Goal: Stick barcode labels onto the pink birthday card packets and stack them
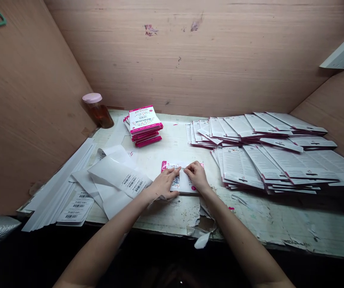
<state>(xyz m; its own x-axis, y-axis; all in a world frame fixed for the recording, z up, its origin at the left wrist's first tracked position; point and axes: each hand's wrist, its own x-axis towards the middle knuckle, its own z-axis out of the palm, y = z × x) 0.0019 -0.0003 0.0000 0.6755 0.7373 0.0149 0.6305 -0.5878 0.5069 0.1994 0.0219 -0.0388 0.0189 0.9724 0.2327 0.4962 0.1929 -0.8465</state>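
A flat white-and-pink printed packet (185,186) lies sideways on the table in front of me, with coloured dots and lettering on its face. My left hand (166,183) rests on its left part with the fingers stretched out, partly covering the print. On the right part, my right hand (197,176) has thumb and fingertips pinched together at the packet's surface. What the pinch holds, if anything, is too small to make out. Left of my left hand lie curled sheets of barcode labels (132,182).
A stack of similar packets (144,122) stands at the back. Many more packets (240,166) lie in overlapping rows on the right. White paper strips (59,188) and a lidded cup of brown liquid (100,114) are at the left. The front edge is torn near a paper scrap (202,241).
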